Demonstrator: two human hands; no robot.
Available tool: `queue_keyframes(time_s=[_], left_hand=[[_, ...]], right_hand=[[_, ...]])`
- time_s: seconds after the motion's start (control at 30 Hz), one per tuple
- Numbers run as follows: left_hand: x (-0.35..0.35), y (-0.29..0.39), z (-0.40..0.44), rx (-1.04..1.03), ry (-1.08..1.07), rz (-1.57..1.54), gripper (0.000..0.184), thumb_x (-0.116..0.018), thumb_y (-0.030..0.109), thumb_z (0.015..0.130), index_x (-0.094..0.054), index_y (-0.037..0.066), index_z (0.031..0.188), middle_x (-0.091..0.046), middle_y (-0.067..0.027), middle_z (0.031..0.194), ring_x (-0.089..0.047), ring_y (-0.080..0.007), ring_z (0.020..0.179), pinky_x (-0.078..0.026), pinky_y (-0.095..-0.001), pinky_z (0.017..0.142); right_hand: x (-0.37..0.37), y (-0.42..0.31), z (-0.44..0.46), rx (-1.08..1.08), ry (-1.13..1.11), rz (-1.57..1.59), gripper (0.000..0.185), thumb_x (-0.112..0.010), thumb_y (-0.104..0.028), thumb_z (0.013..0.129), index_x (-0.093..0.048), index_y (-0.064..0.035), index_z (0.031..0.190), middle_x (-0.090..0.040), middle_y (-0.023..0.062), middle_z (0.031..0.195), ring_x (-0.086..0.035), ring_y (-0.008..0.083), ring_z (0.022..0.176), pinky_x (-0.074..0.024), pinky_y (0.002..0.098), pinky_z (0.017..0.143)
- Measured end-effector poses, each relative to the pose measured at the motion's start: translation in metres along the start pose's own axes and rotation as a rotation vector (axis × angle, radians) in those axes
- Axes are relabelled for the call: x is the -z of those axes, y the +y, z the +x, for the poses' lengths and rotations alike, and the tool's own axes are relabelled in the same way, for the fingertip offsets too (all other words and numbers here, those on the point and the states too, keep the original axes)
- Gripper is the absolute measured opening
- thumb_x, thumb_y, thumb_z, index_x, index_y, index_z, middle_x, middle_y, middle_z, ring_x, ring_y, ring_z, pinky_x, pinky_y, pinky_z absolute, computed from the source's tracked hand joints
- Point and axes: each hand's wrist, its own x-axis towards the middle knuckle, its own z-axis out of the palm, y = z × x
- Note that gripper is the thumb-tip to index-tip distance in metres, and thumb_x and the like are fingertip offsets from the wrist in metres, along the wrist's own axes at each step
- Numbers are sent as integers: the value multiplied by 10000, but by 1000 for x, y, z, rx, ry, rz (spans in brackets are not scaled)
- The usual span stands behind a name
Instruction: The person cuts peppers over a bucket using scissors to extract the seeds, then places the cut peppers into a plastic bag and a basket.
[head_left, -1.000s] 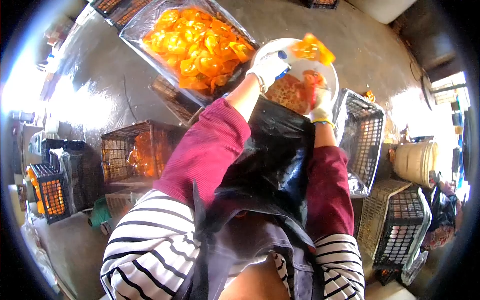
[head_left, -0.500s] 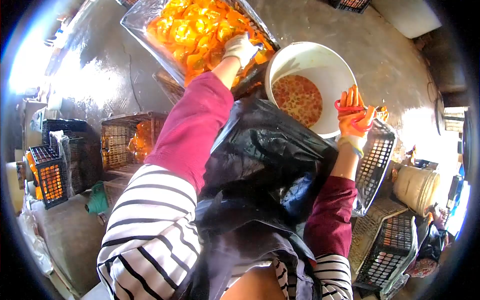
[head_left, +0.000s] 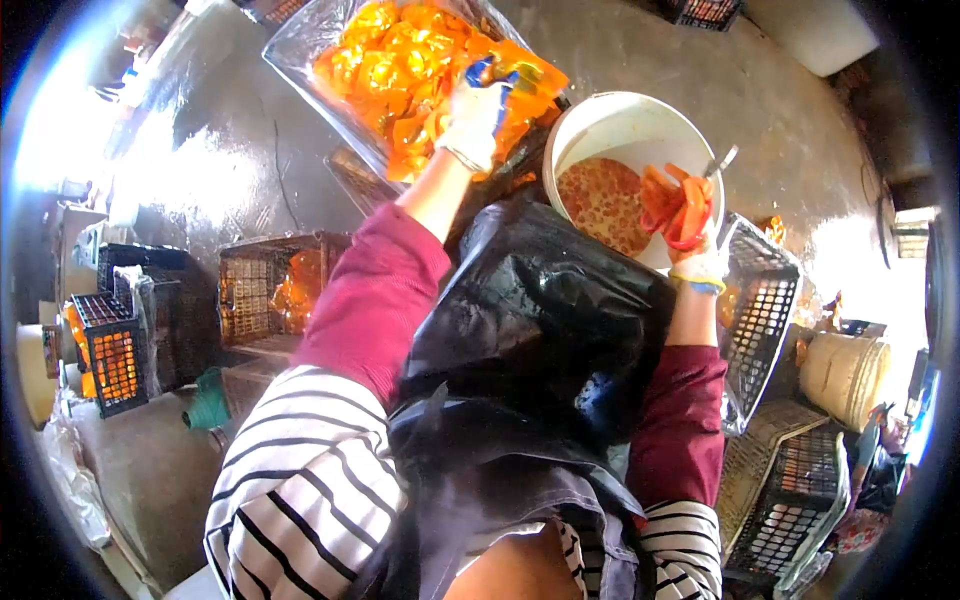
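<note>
My left hand (head_left: 478, 118), in a white glove with blue fingertips, is closed on the edge of a flat, shiny orange plastic packet (head_left: 535, 76). It is over a plastic-lined crate (head_left: 330, 110) heaped with similar orange packets (head_left: 385, 60). My right hand (head_left: 683, 212), in an orange-and-white glove, is wrapped round red-handled scissors (head_left: 722, 162); their metal end sticks out beyond the fingers. That hand is above the near right rim of a white bucket (head_left: 575, 130). Inside the bucket lies a reddish-orange, chunky liquid (head_left: 603, 200).
A black plastic sheet (head_left: 540, 300) covers my lap. On the right stand a lined crate (head_left: 762, 310), another black crate (head_left: 795, 500) and a beige bucket (head_left: 845, 378). Crates with orange contents (head_left: 285, 290) (head_left: 110, 355) and a green object (head_left: 207, 400) are at left.
My left hand has turned and now holds up a flat orange packet at the crate's right side. My right hand has moved left over the bucket's rim, its fingers closing round the scissors.
</note>
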Motion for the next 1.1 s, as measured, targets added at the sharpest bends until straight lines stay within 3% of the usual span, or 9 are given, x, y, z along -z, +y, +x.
queue_keyframes(time_s=[0.17, 0.27, 0.3, 0.4, 0.47, 0.67, 0.83, 1.03, 1.1], left_hand=[[-82, 21, -77, -149, -238, -57, 442, -673, 27, 780, -561, 7, 1206, -642, -87, 1096, -601, -158, 974, -474, -258, 858], [-107, 10, -104, -433, -395, 311, 440, -653, -27, 761, -556, 10, 1188, -640, -79, 1079, -605, -178, 981, -484, -278, 893], [-109, -1, -104, -380, -458, 270, 389, -681, 220, 825, -592, 65, 1171, -638, -99, 1126, -604, -197, 1027, -494, -309, 863], [-112, 50, -121, 192, -691, -145, 284, -592, 8, 840, -578, 35, 1122, -608, -89, 1133, -585, -169, 1042, -495, -310, 894], [-113, 8, -82, 90, -886, -307, 245, -513, 199, 939, -589, 36, 1106, -619, -83, 1093, -591, -177, 1032, -491, -327, 897], [-127, -15, -53, -350, -874, 319, 339, -566, 79, 885, -530, 17, 1217, -612, -76, 1102, -571, -161, 1016, -468, -284, 899], [-112, 32, -88, -149, -807, 122, 296, -543, 234, 917, -610, 46, 1135, -650, -154, 1065, -618, -289, 958, -490, -302, 818], [-113, 15, -70, -552, -373, 708, 302, -513, 254, 923, -636, 11, 1055, -648, -202, 1005, -617, -339, 970, -493, -371, 814], [-115, 20, -71, -568, -244, 680, 288, -528, 256, 910, -661, 19, 1005, -648, -203, 975, -624, -347, 940, -493, -382, 810]], right_hand=[[-13, 18, 5, -110, -290, 163, 458, -366, -369, 981, -486, 3, 1219, -617, 190, 1021, -550, 179, 533, -437, 236, 454], [-28, -10, -21, 48, -207, 58, 378, -426, -321, 968, -521, -30, 1190, -620, 112, 1057, -617, 207, 806, -491, 278, 560], [-30, -17, -29, 108, -91, 27, 352, -453, -290, 962, -521, -36, 1197, -619, 98, 1069, -621, 210, 863, -500, 295, 590], [-14, -18, -30, 185, -34, 326, 324, -505, -208, 945, -512, -44, 1225, -611, 83, 1095, -616, 207, 952, -512, 337, 658], [-2, -13, -30, 72, 132, 336, 332, -487, -207, 952, -500, -43, 1241, -601, 108, 1104, -608, 219, 973, -532, 360, 718], [-7, -8, -29, -3, 52, 221, 336, -497, -212, 956, -498, -15, 1228, -601, 114, 1099, -602, 237, 996, -544, 395, 770], [15, -18, -22, 1111, 172, -1203, 396, -626, -72, 765, -518, 29, 1132, -589, 141, 1012, -593, 281, 908, -488, 379, 741], [14, 3, -13, -58, 142, 507, 273, -575, -255, 908, -568, -101, 1133, -605, 77, 1029, -578, 221, 517, -466, 337, 427], [12, 8, -14, -55, 111, 497, 292, -559, -286, 919, -556, -92, 1137, -612, 70, 1014, -606, 223, 683, -498, 329, 579]])
